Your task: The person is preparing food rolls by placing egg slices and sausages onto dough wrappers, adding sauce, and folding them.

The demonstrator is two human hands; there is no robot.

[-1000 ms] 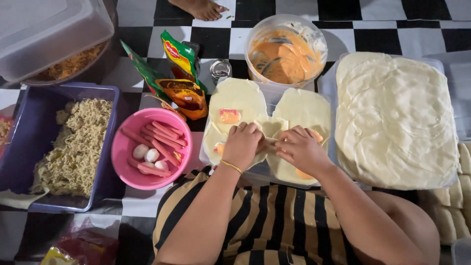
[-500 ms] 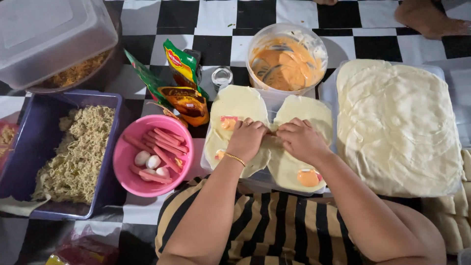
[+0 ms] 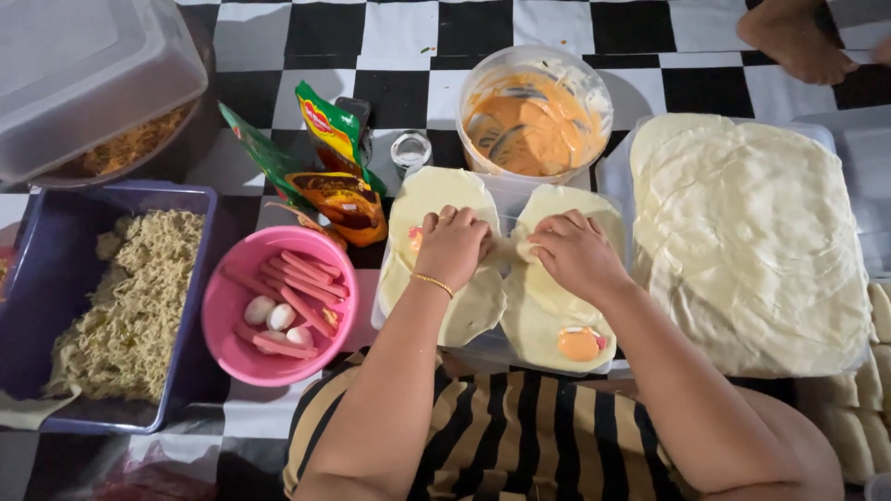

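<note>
Two pale round dough wrappers lie side by side on a white tray (image 3: pixel 501 190). My left hand (image 3: pixel 452 246), with a thin gold bracelet, rests on the left wrapper (image 3: pixel 436 199) and pinches a small folded roll (image 3: pixel 506 249) between the wrappers. My right hand (image 3: pixel 577 252) grips the roll's other end, over the right wrapper (image 3: pixel 557 311). A dab of orange filling (image 3: pixel 580 343) sits on the near part of the right wrapper. A bit of filling shows under my left fingers.
A stack of wrappers (image 3: pixel 752 237) lies at right. A tub of orange sauce (image 3: pixel 534 116), sauce sachets (image 3: pixel 329 176), a pink bowl (image 3: pixel 232 297) of sausage strips and small eggs, a purple tray (image 3: pixel 46 241) of noodles. Someone's bare foot (image 3: pixel 798 42) at top right.
Both hands have stayed together on the roll at the tray's middle, folding it tighter. The view shifted downward slightly; another person's foot moved from top centre to top right.
</note>
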